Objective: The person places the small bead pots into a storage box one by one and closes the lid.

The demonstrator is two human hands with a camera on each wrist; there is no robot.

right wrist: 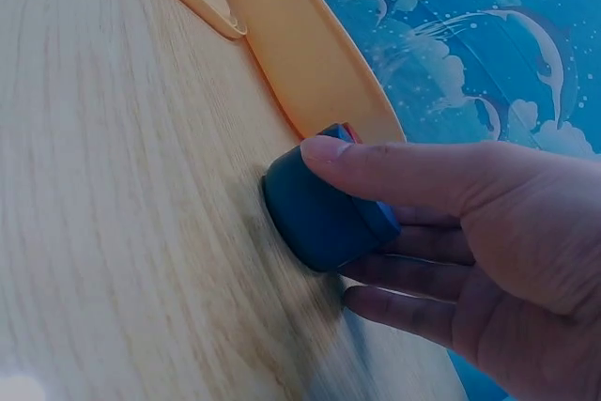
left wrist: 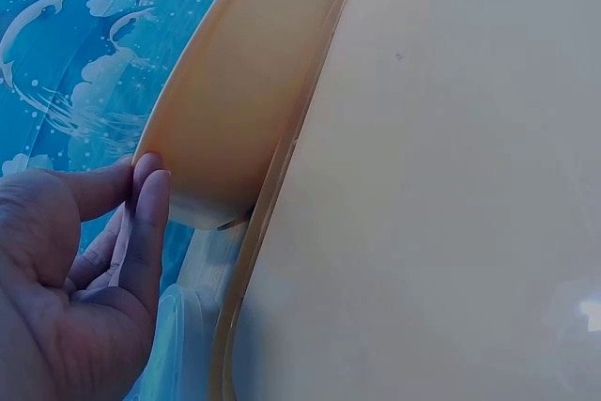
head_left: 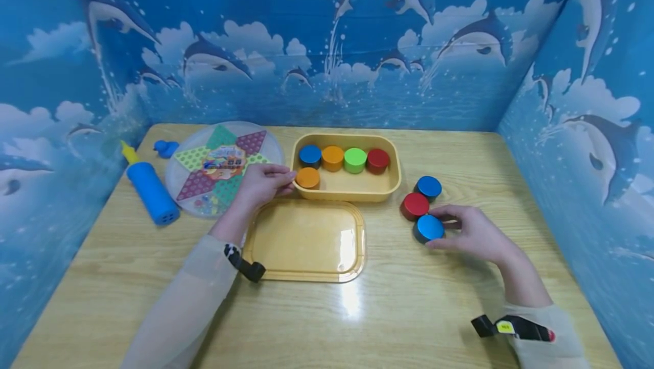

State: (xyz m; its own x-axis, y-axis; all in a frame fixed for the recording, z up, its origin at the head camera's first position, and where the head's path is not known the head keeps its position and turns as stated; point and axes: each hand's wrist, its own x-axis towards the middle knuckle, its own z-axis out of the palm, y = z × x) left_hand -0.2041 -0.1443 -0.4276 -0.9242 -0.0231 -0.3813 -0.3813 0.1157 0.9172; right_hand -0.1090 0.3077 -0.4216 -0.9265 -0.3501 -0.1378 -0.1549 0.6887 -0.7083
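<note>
At the left end of a yellow plastic box point(head_left: 352, 194), my left hand point(head_left: 263, 184) pinches the rim between thumb and fingers, plainly so in the left wrist view. Inside the box sit short round tubs: a blue tub point(head_left: 310, 155), two orange tubs point(head_left: 332, 157), a green tub point(head_left: 355, 159) and a red tub point(head_left: 378, 160). To the right, my right hand point(head_left: 472, 234) grips another blue tub point(right wrist: 324, 213), thumb on one side and fingers on the other. That tub stands beside a red tub point(head_left: 415, 206), with a further blue tub point(head_left: 428, 187) behind.
A flat yellow lid point(head_left: 306, 238) lies in front of the box. On the left are a round transparent disc with star pattern point(head_left: 225, 167), a blue cylinder with yellow tip point(head_left: 152, 192) and a small blue toy point(head_left: 166, 148). Dolphin-printed curtains point(head_left: 317, 85) enclose the wooden table point(head_left: 398, 323).
</note>
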